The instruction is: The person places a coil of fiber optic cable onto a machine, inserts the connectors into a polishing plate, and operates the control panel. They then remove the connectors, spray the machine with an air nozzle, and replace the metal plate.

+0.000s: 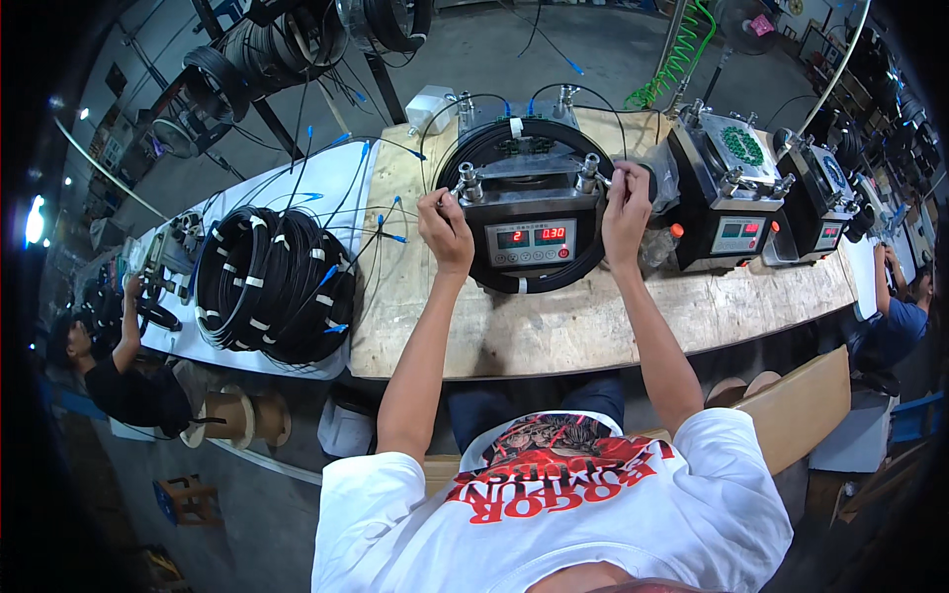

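A coil of black cable (pixel 526 284) bound with white ties loops around a benchtop machine with a lit red digital display (pixel 535 236). My left hand (pixel 447 233) is closed at the coil's left side, close to the machine's left metal post (pixel 469 182). At the opposite side, my right hand (pixel 626 210) is closed beside the right metal post (pixel 590 172). Both hands seem to grip the coil, though the fingers partly hide the contact. Thin black leads with blue ends arch into the metal fixture (pixel 481 117) at the back.
More black cable coils (pixel 272 287) lie on the white table at left, their blue-tipped ends spread out. To the right stand two similar machines (pixel 736 203) (pixel 822 203) and a bottle with an orange cap (pixel 660 245). Other people work at far left (pixel 133 381) and far right (pixel 898 321).
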